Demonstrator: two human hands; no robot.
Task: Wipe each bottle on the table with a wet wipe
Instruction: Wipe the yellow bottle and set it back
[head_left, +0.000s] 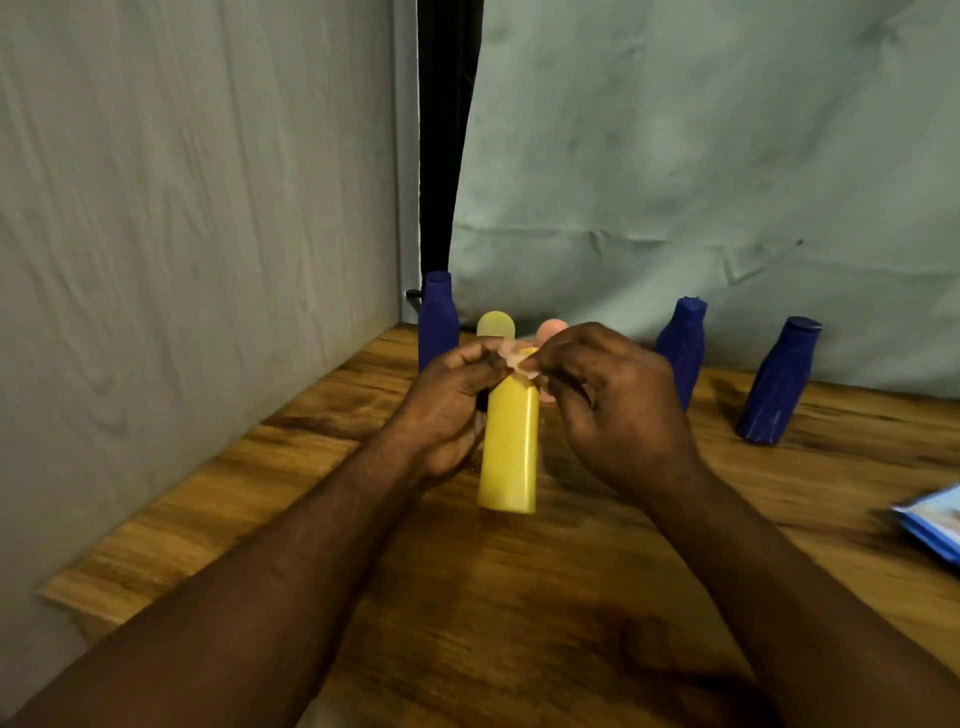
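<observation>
A yellow bottle (509, 447) stands upright at the middle of the wooden table (519, 597). My left hand (447, 410) grips its upper part from the left. My right hand (618, 410) pinches a small pale wet wipe (514, 359) against the bottle's top. Whether the bottle's base touches the table I cannot tell. Behind my hands peek a second yellow bottle (496, 325) and a pink bottle (551, 330), both mostly hidden. Three dark blue bottles stand at the back: one on the left (438, 322), one right of centre (683, 345), one further right (779, 382).
A blue and white wipes pack (935, 525) lies at the table's right edge, cut off by the frame. A grey wall runs along the table's left side and a pale green cloth hangs behind it.
</observation>
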